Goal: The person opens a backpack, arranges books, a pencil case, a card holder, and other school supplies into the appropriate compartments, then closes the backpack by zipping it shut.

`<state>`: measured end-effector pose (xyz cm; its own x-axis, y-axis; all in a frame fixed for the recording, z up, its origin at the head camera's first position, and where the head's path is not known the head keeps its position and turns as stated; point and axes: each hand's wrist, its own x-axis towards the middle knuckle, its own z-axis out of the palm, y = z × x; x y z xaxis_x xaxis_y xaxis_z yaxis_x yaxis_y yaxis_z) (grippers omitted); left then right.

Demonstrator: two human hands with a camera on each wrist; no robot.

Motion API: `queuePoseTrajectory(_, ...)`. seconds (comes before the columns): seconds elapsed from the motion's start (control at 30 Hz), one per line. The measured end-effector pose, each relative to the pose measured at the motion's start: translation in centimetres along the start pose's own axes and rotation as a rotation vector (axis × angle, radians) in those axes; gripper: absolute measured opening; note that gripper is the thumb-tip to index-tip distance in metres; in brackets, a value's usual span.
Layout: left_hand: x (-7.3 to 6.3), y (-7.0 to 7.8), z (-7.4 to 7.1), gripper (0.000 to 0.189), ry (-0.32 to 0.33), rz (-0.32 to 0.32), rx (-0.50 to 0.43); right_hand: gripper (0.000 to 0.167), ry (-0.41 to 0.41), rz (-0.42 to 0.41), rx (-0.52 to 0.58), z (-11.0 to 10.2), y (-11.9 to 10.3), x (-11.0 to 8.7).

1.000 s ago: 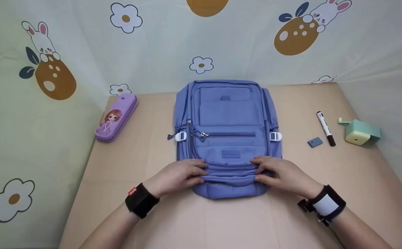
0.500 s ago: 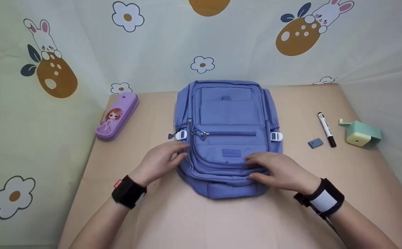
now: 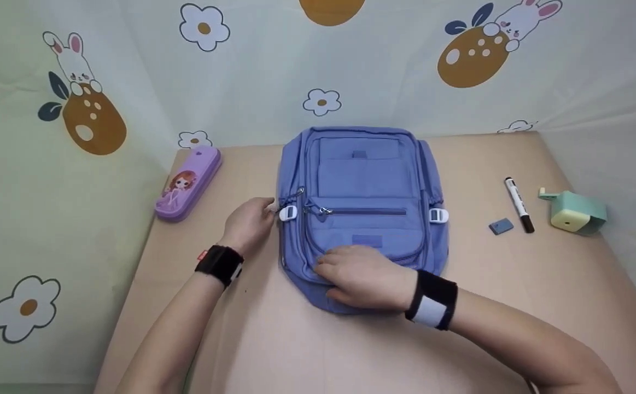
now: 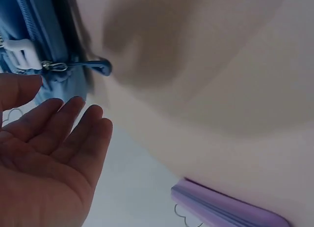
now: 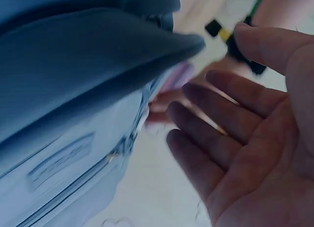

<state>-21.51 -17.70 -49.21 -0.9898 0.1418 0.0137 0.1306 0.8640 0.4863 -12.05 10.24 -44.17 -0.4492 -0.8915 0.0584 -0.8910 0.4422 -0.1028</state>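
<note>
A blue-purple backpack (image 3: 361, 180) lies front side up on the table, zippers and white buckles showing. At its left edge, close to the left buckle (image 3: 288, 213), is my left hand (image 3: 249, 224). In the left wrist view its fingers are spread and bare, and a zipper pull (image 4: 100, 66) sticks out from the bag just past the fingertips. My right hand (image 3: 364, 276) is over the lower front of the bag and covers part of the bottom folds. The right wrist view shows its palm with loosely extended fingers (image 5: 196, 158) beside the bag's fabric, holding nothing.
A purple pencil case (image 3: 189, 183) with a girl picture lies at the table's left. To the right are a blue-grey eraser (image 3: 501, 226), a black-capped white marker (image 3: 519, 204) and a green and cream pencil sharpener (image 3: 576, 212). A printed curtain (image 3: 263, 71) hangs behind.
The left hand has left the bag's lower folds and moved up to its left side by the buckle. The right hand has moved left across the bag's lower front.
</note>
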Motion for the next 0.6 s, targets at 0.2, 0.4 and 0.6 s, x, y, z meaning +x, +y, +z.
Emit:
queuePoseTrajectory(0.2, 1.4, -0.4, 1.3, 0.022, -0.005, -0.013, -0.013, 0.050, -0.077, 0.027, -0.090, 1.0, -1.4, 2.2)
queuePoseTrajectory(0.4, 1.8, -0.8, 2.1, 0.022, 0.047, -0.020, -0.062, 0.050, -0.044, 0.060, -0.114, 2.1, -1.8, 2.8)
queuePoseTrajectory(0.6, 1.5, -1.2, 2.1, 0.023, 0.055, -0.036, -0.112, 0.040, 0.004, 0.044, -0.136, 2.8, -1.7, 2.7)
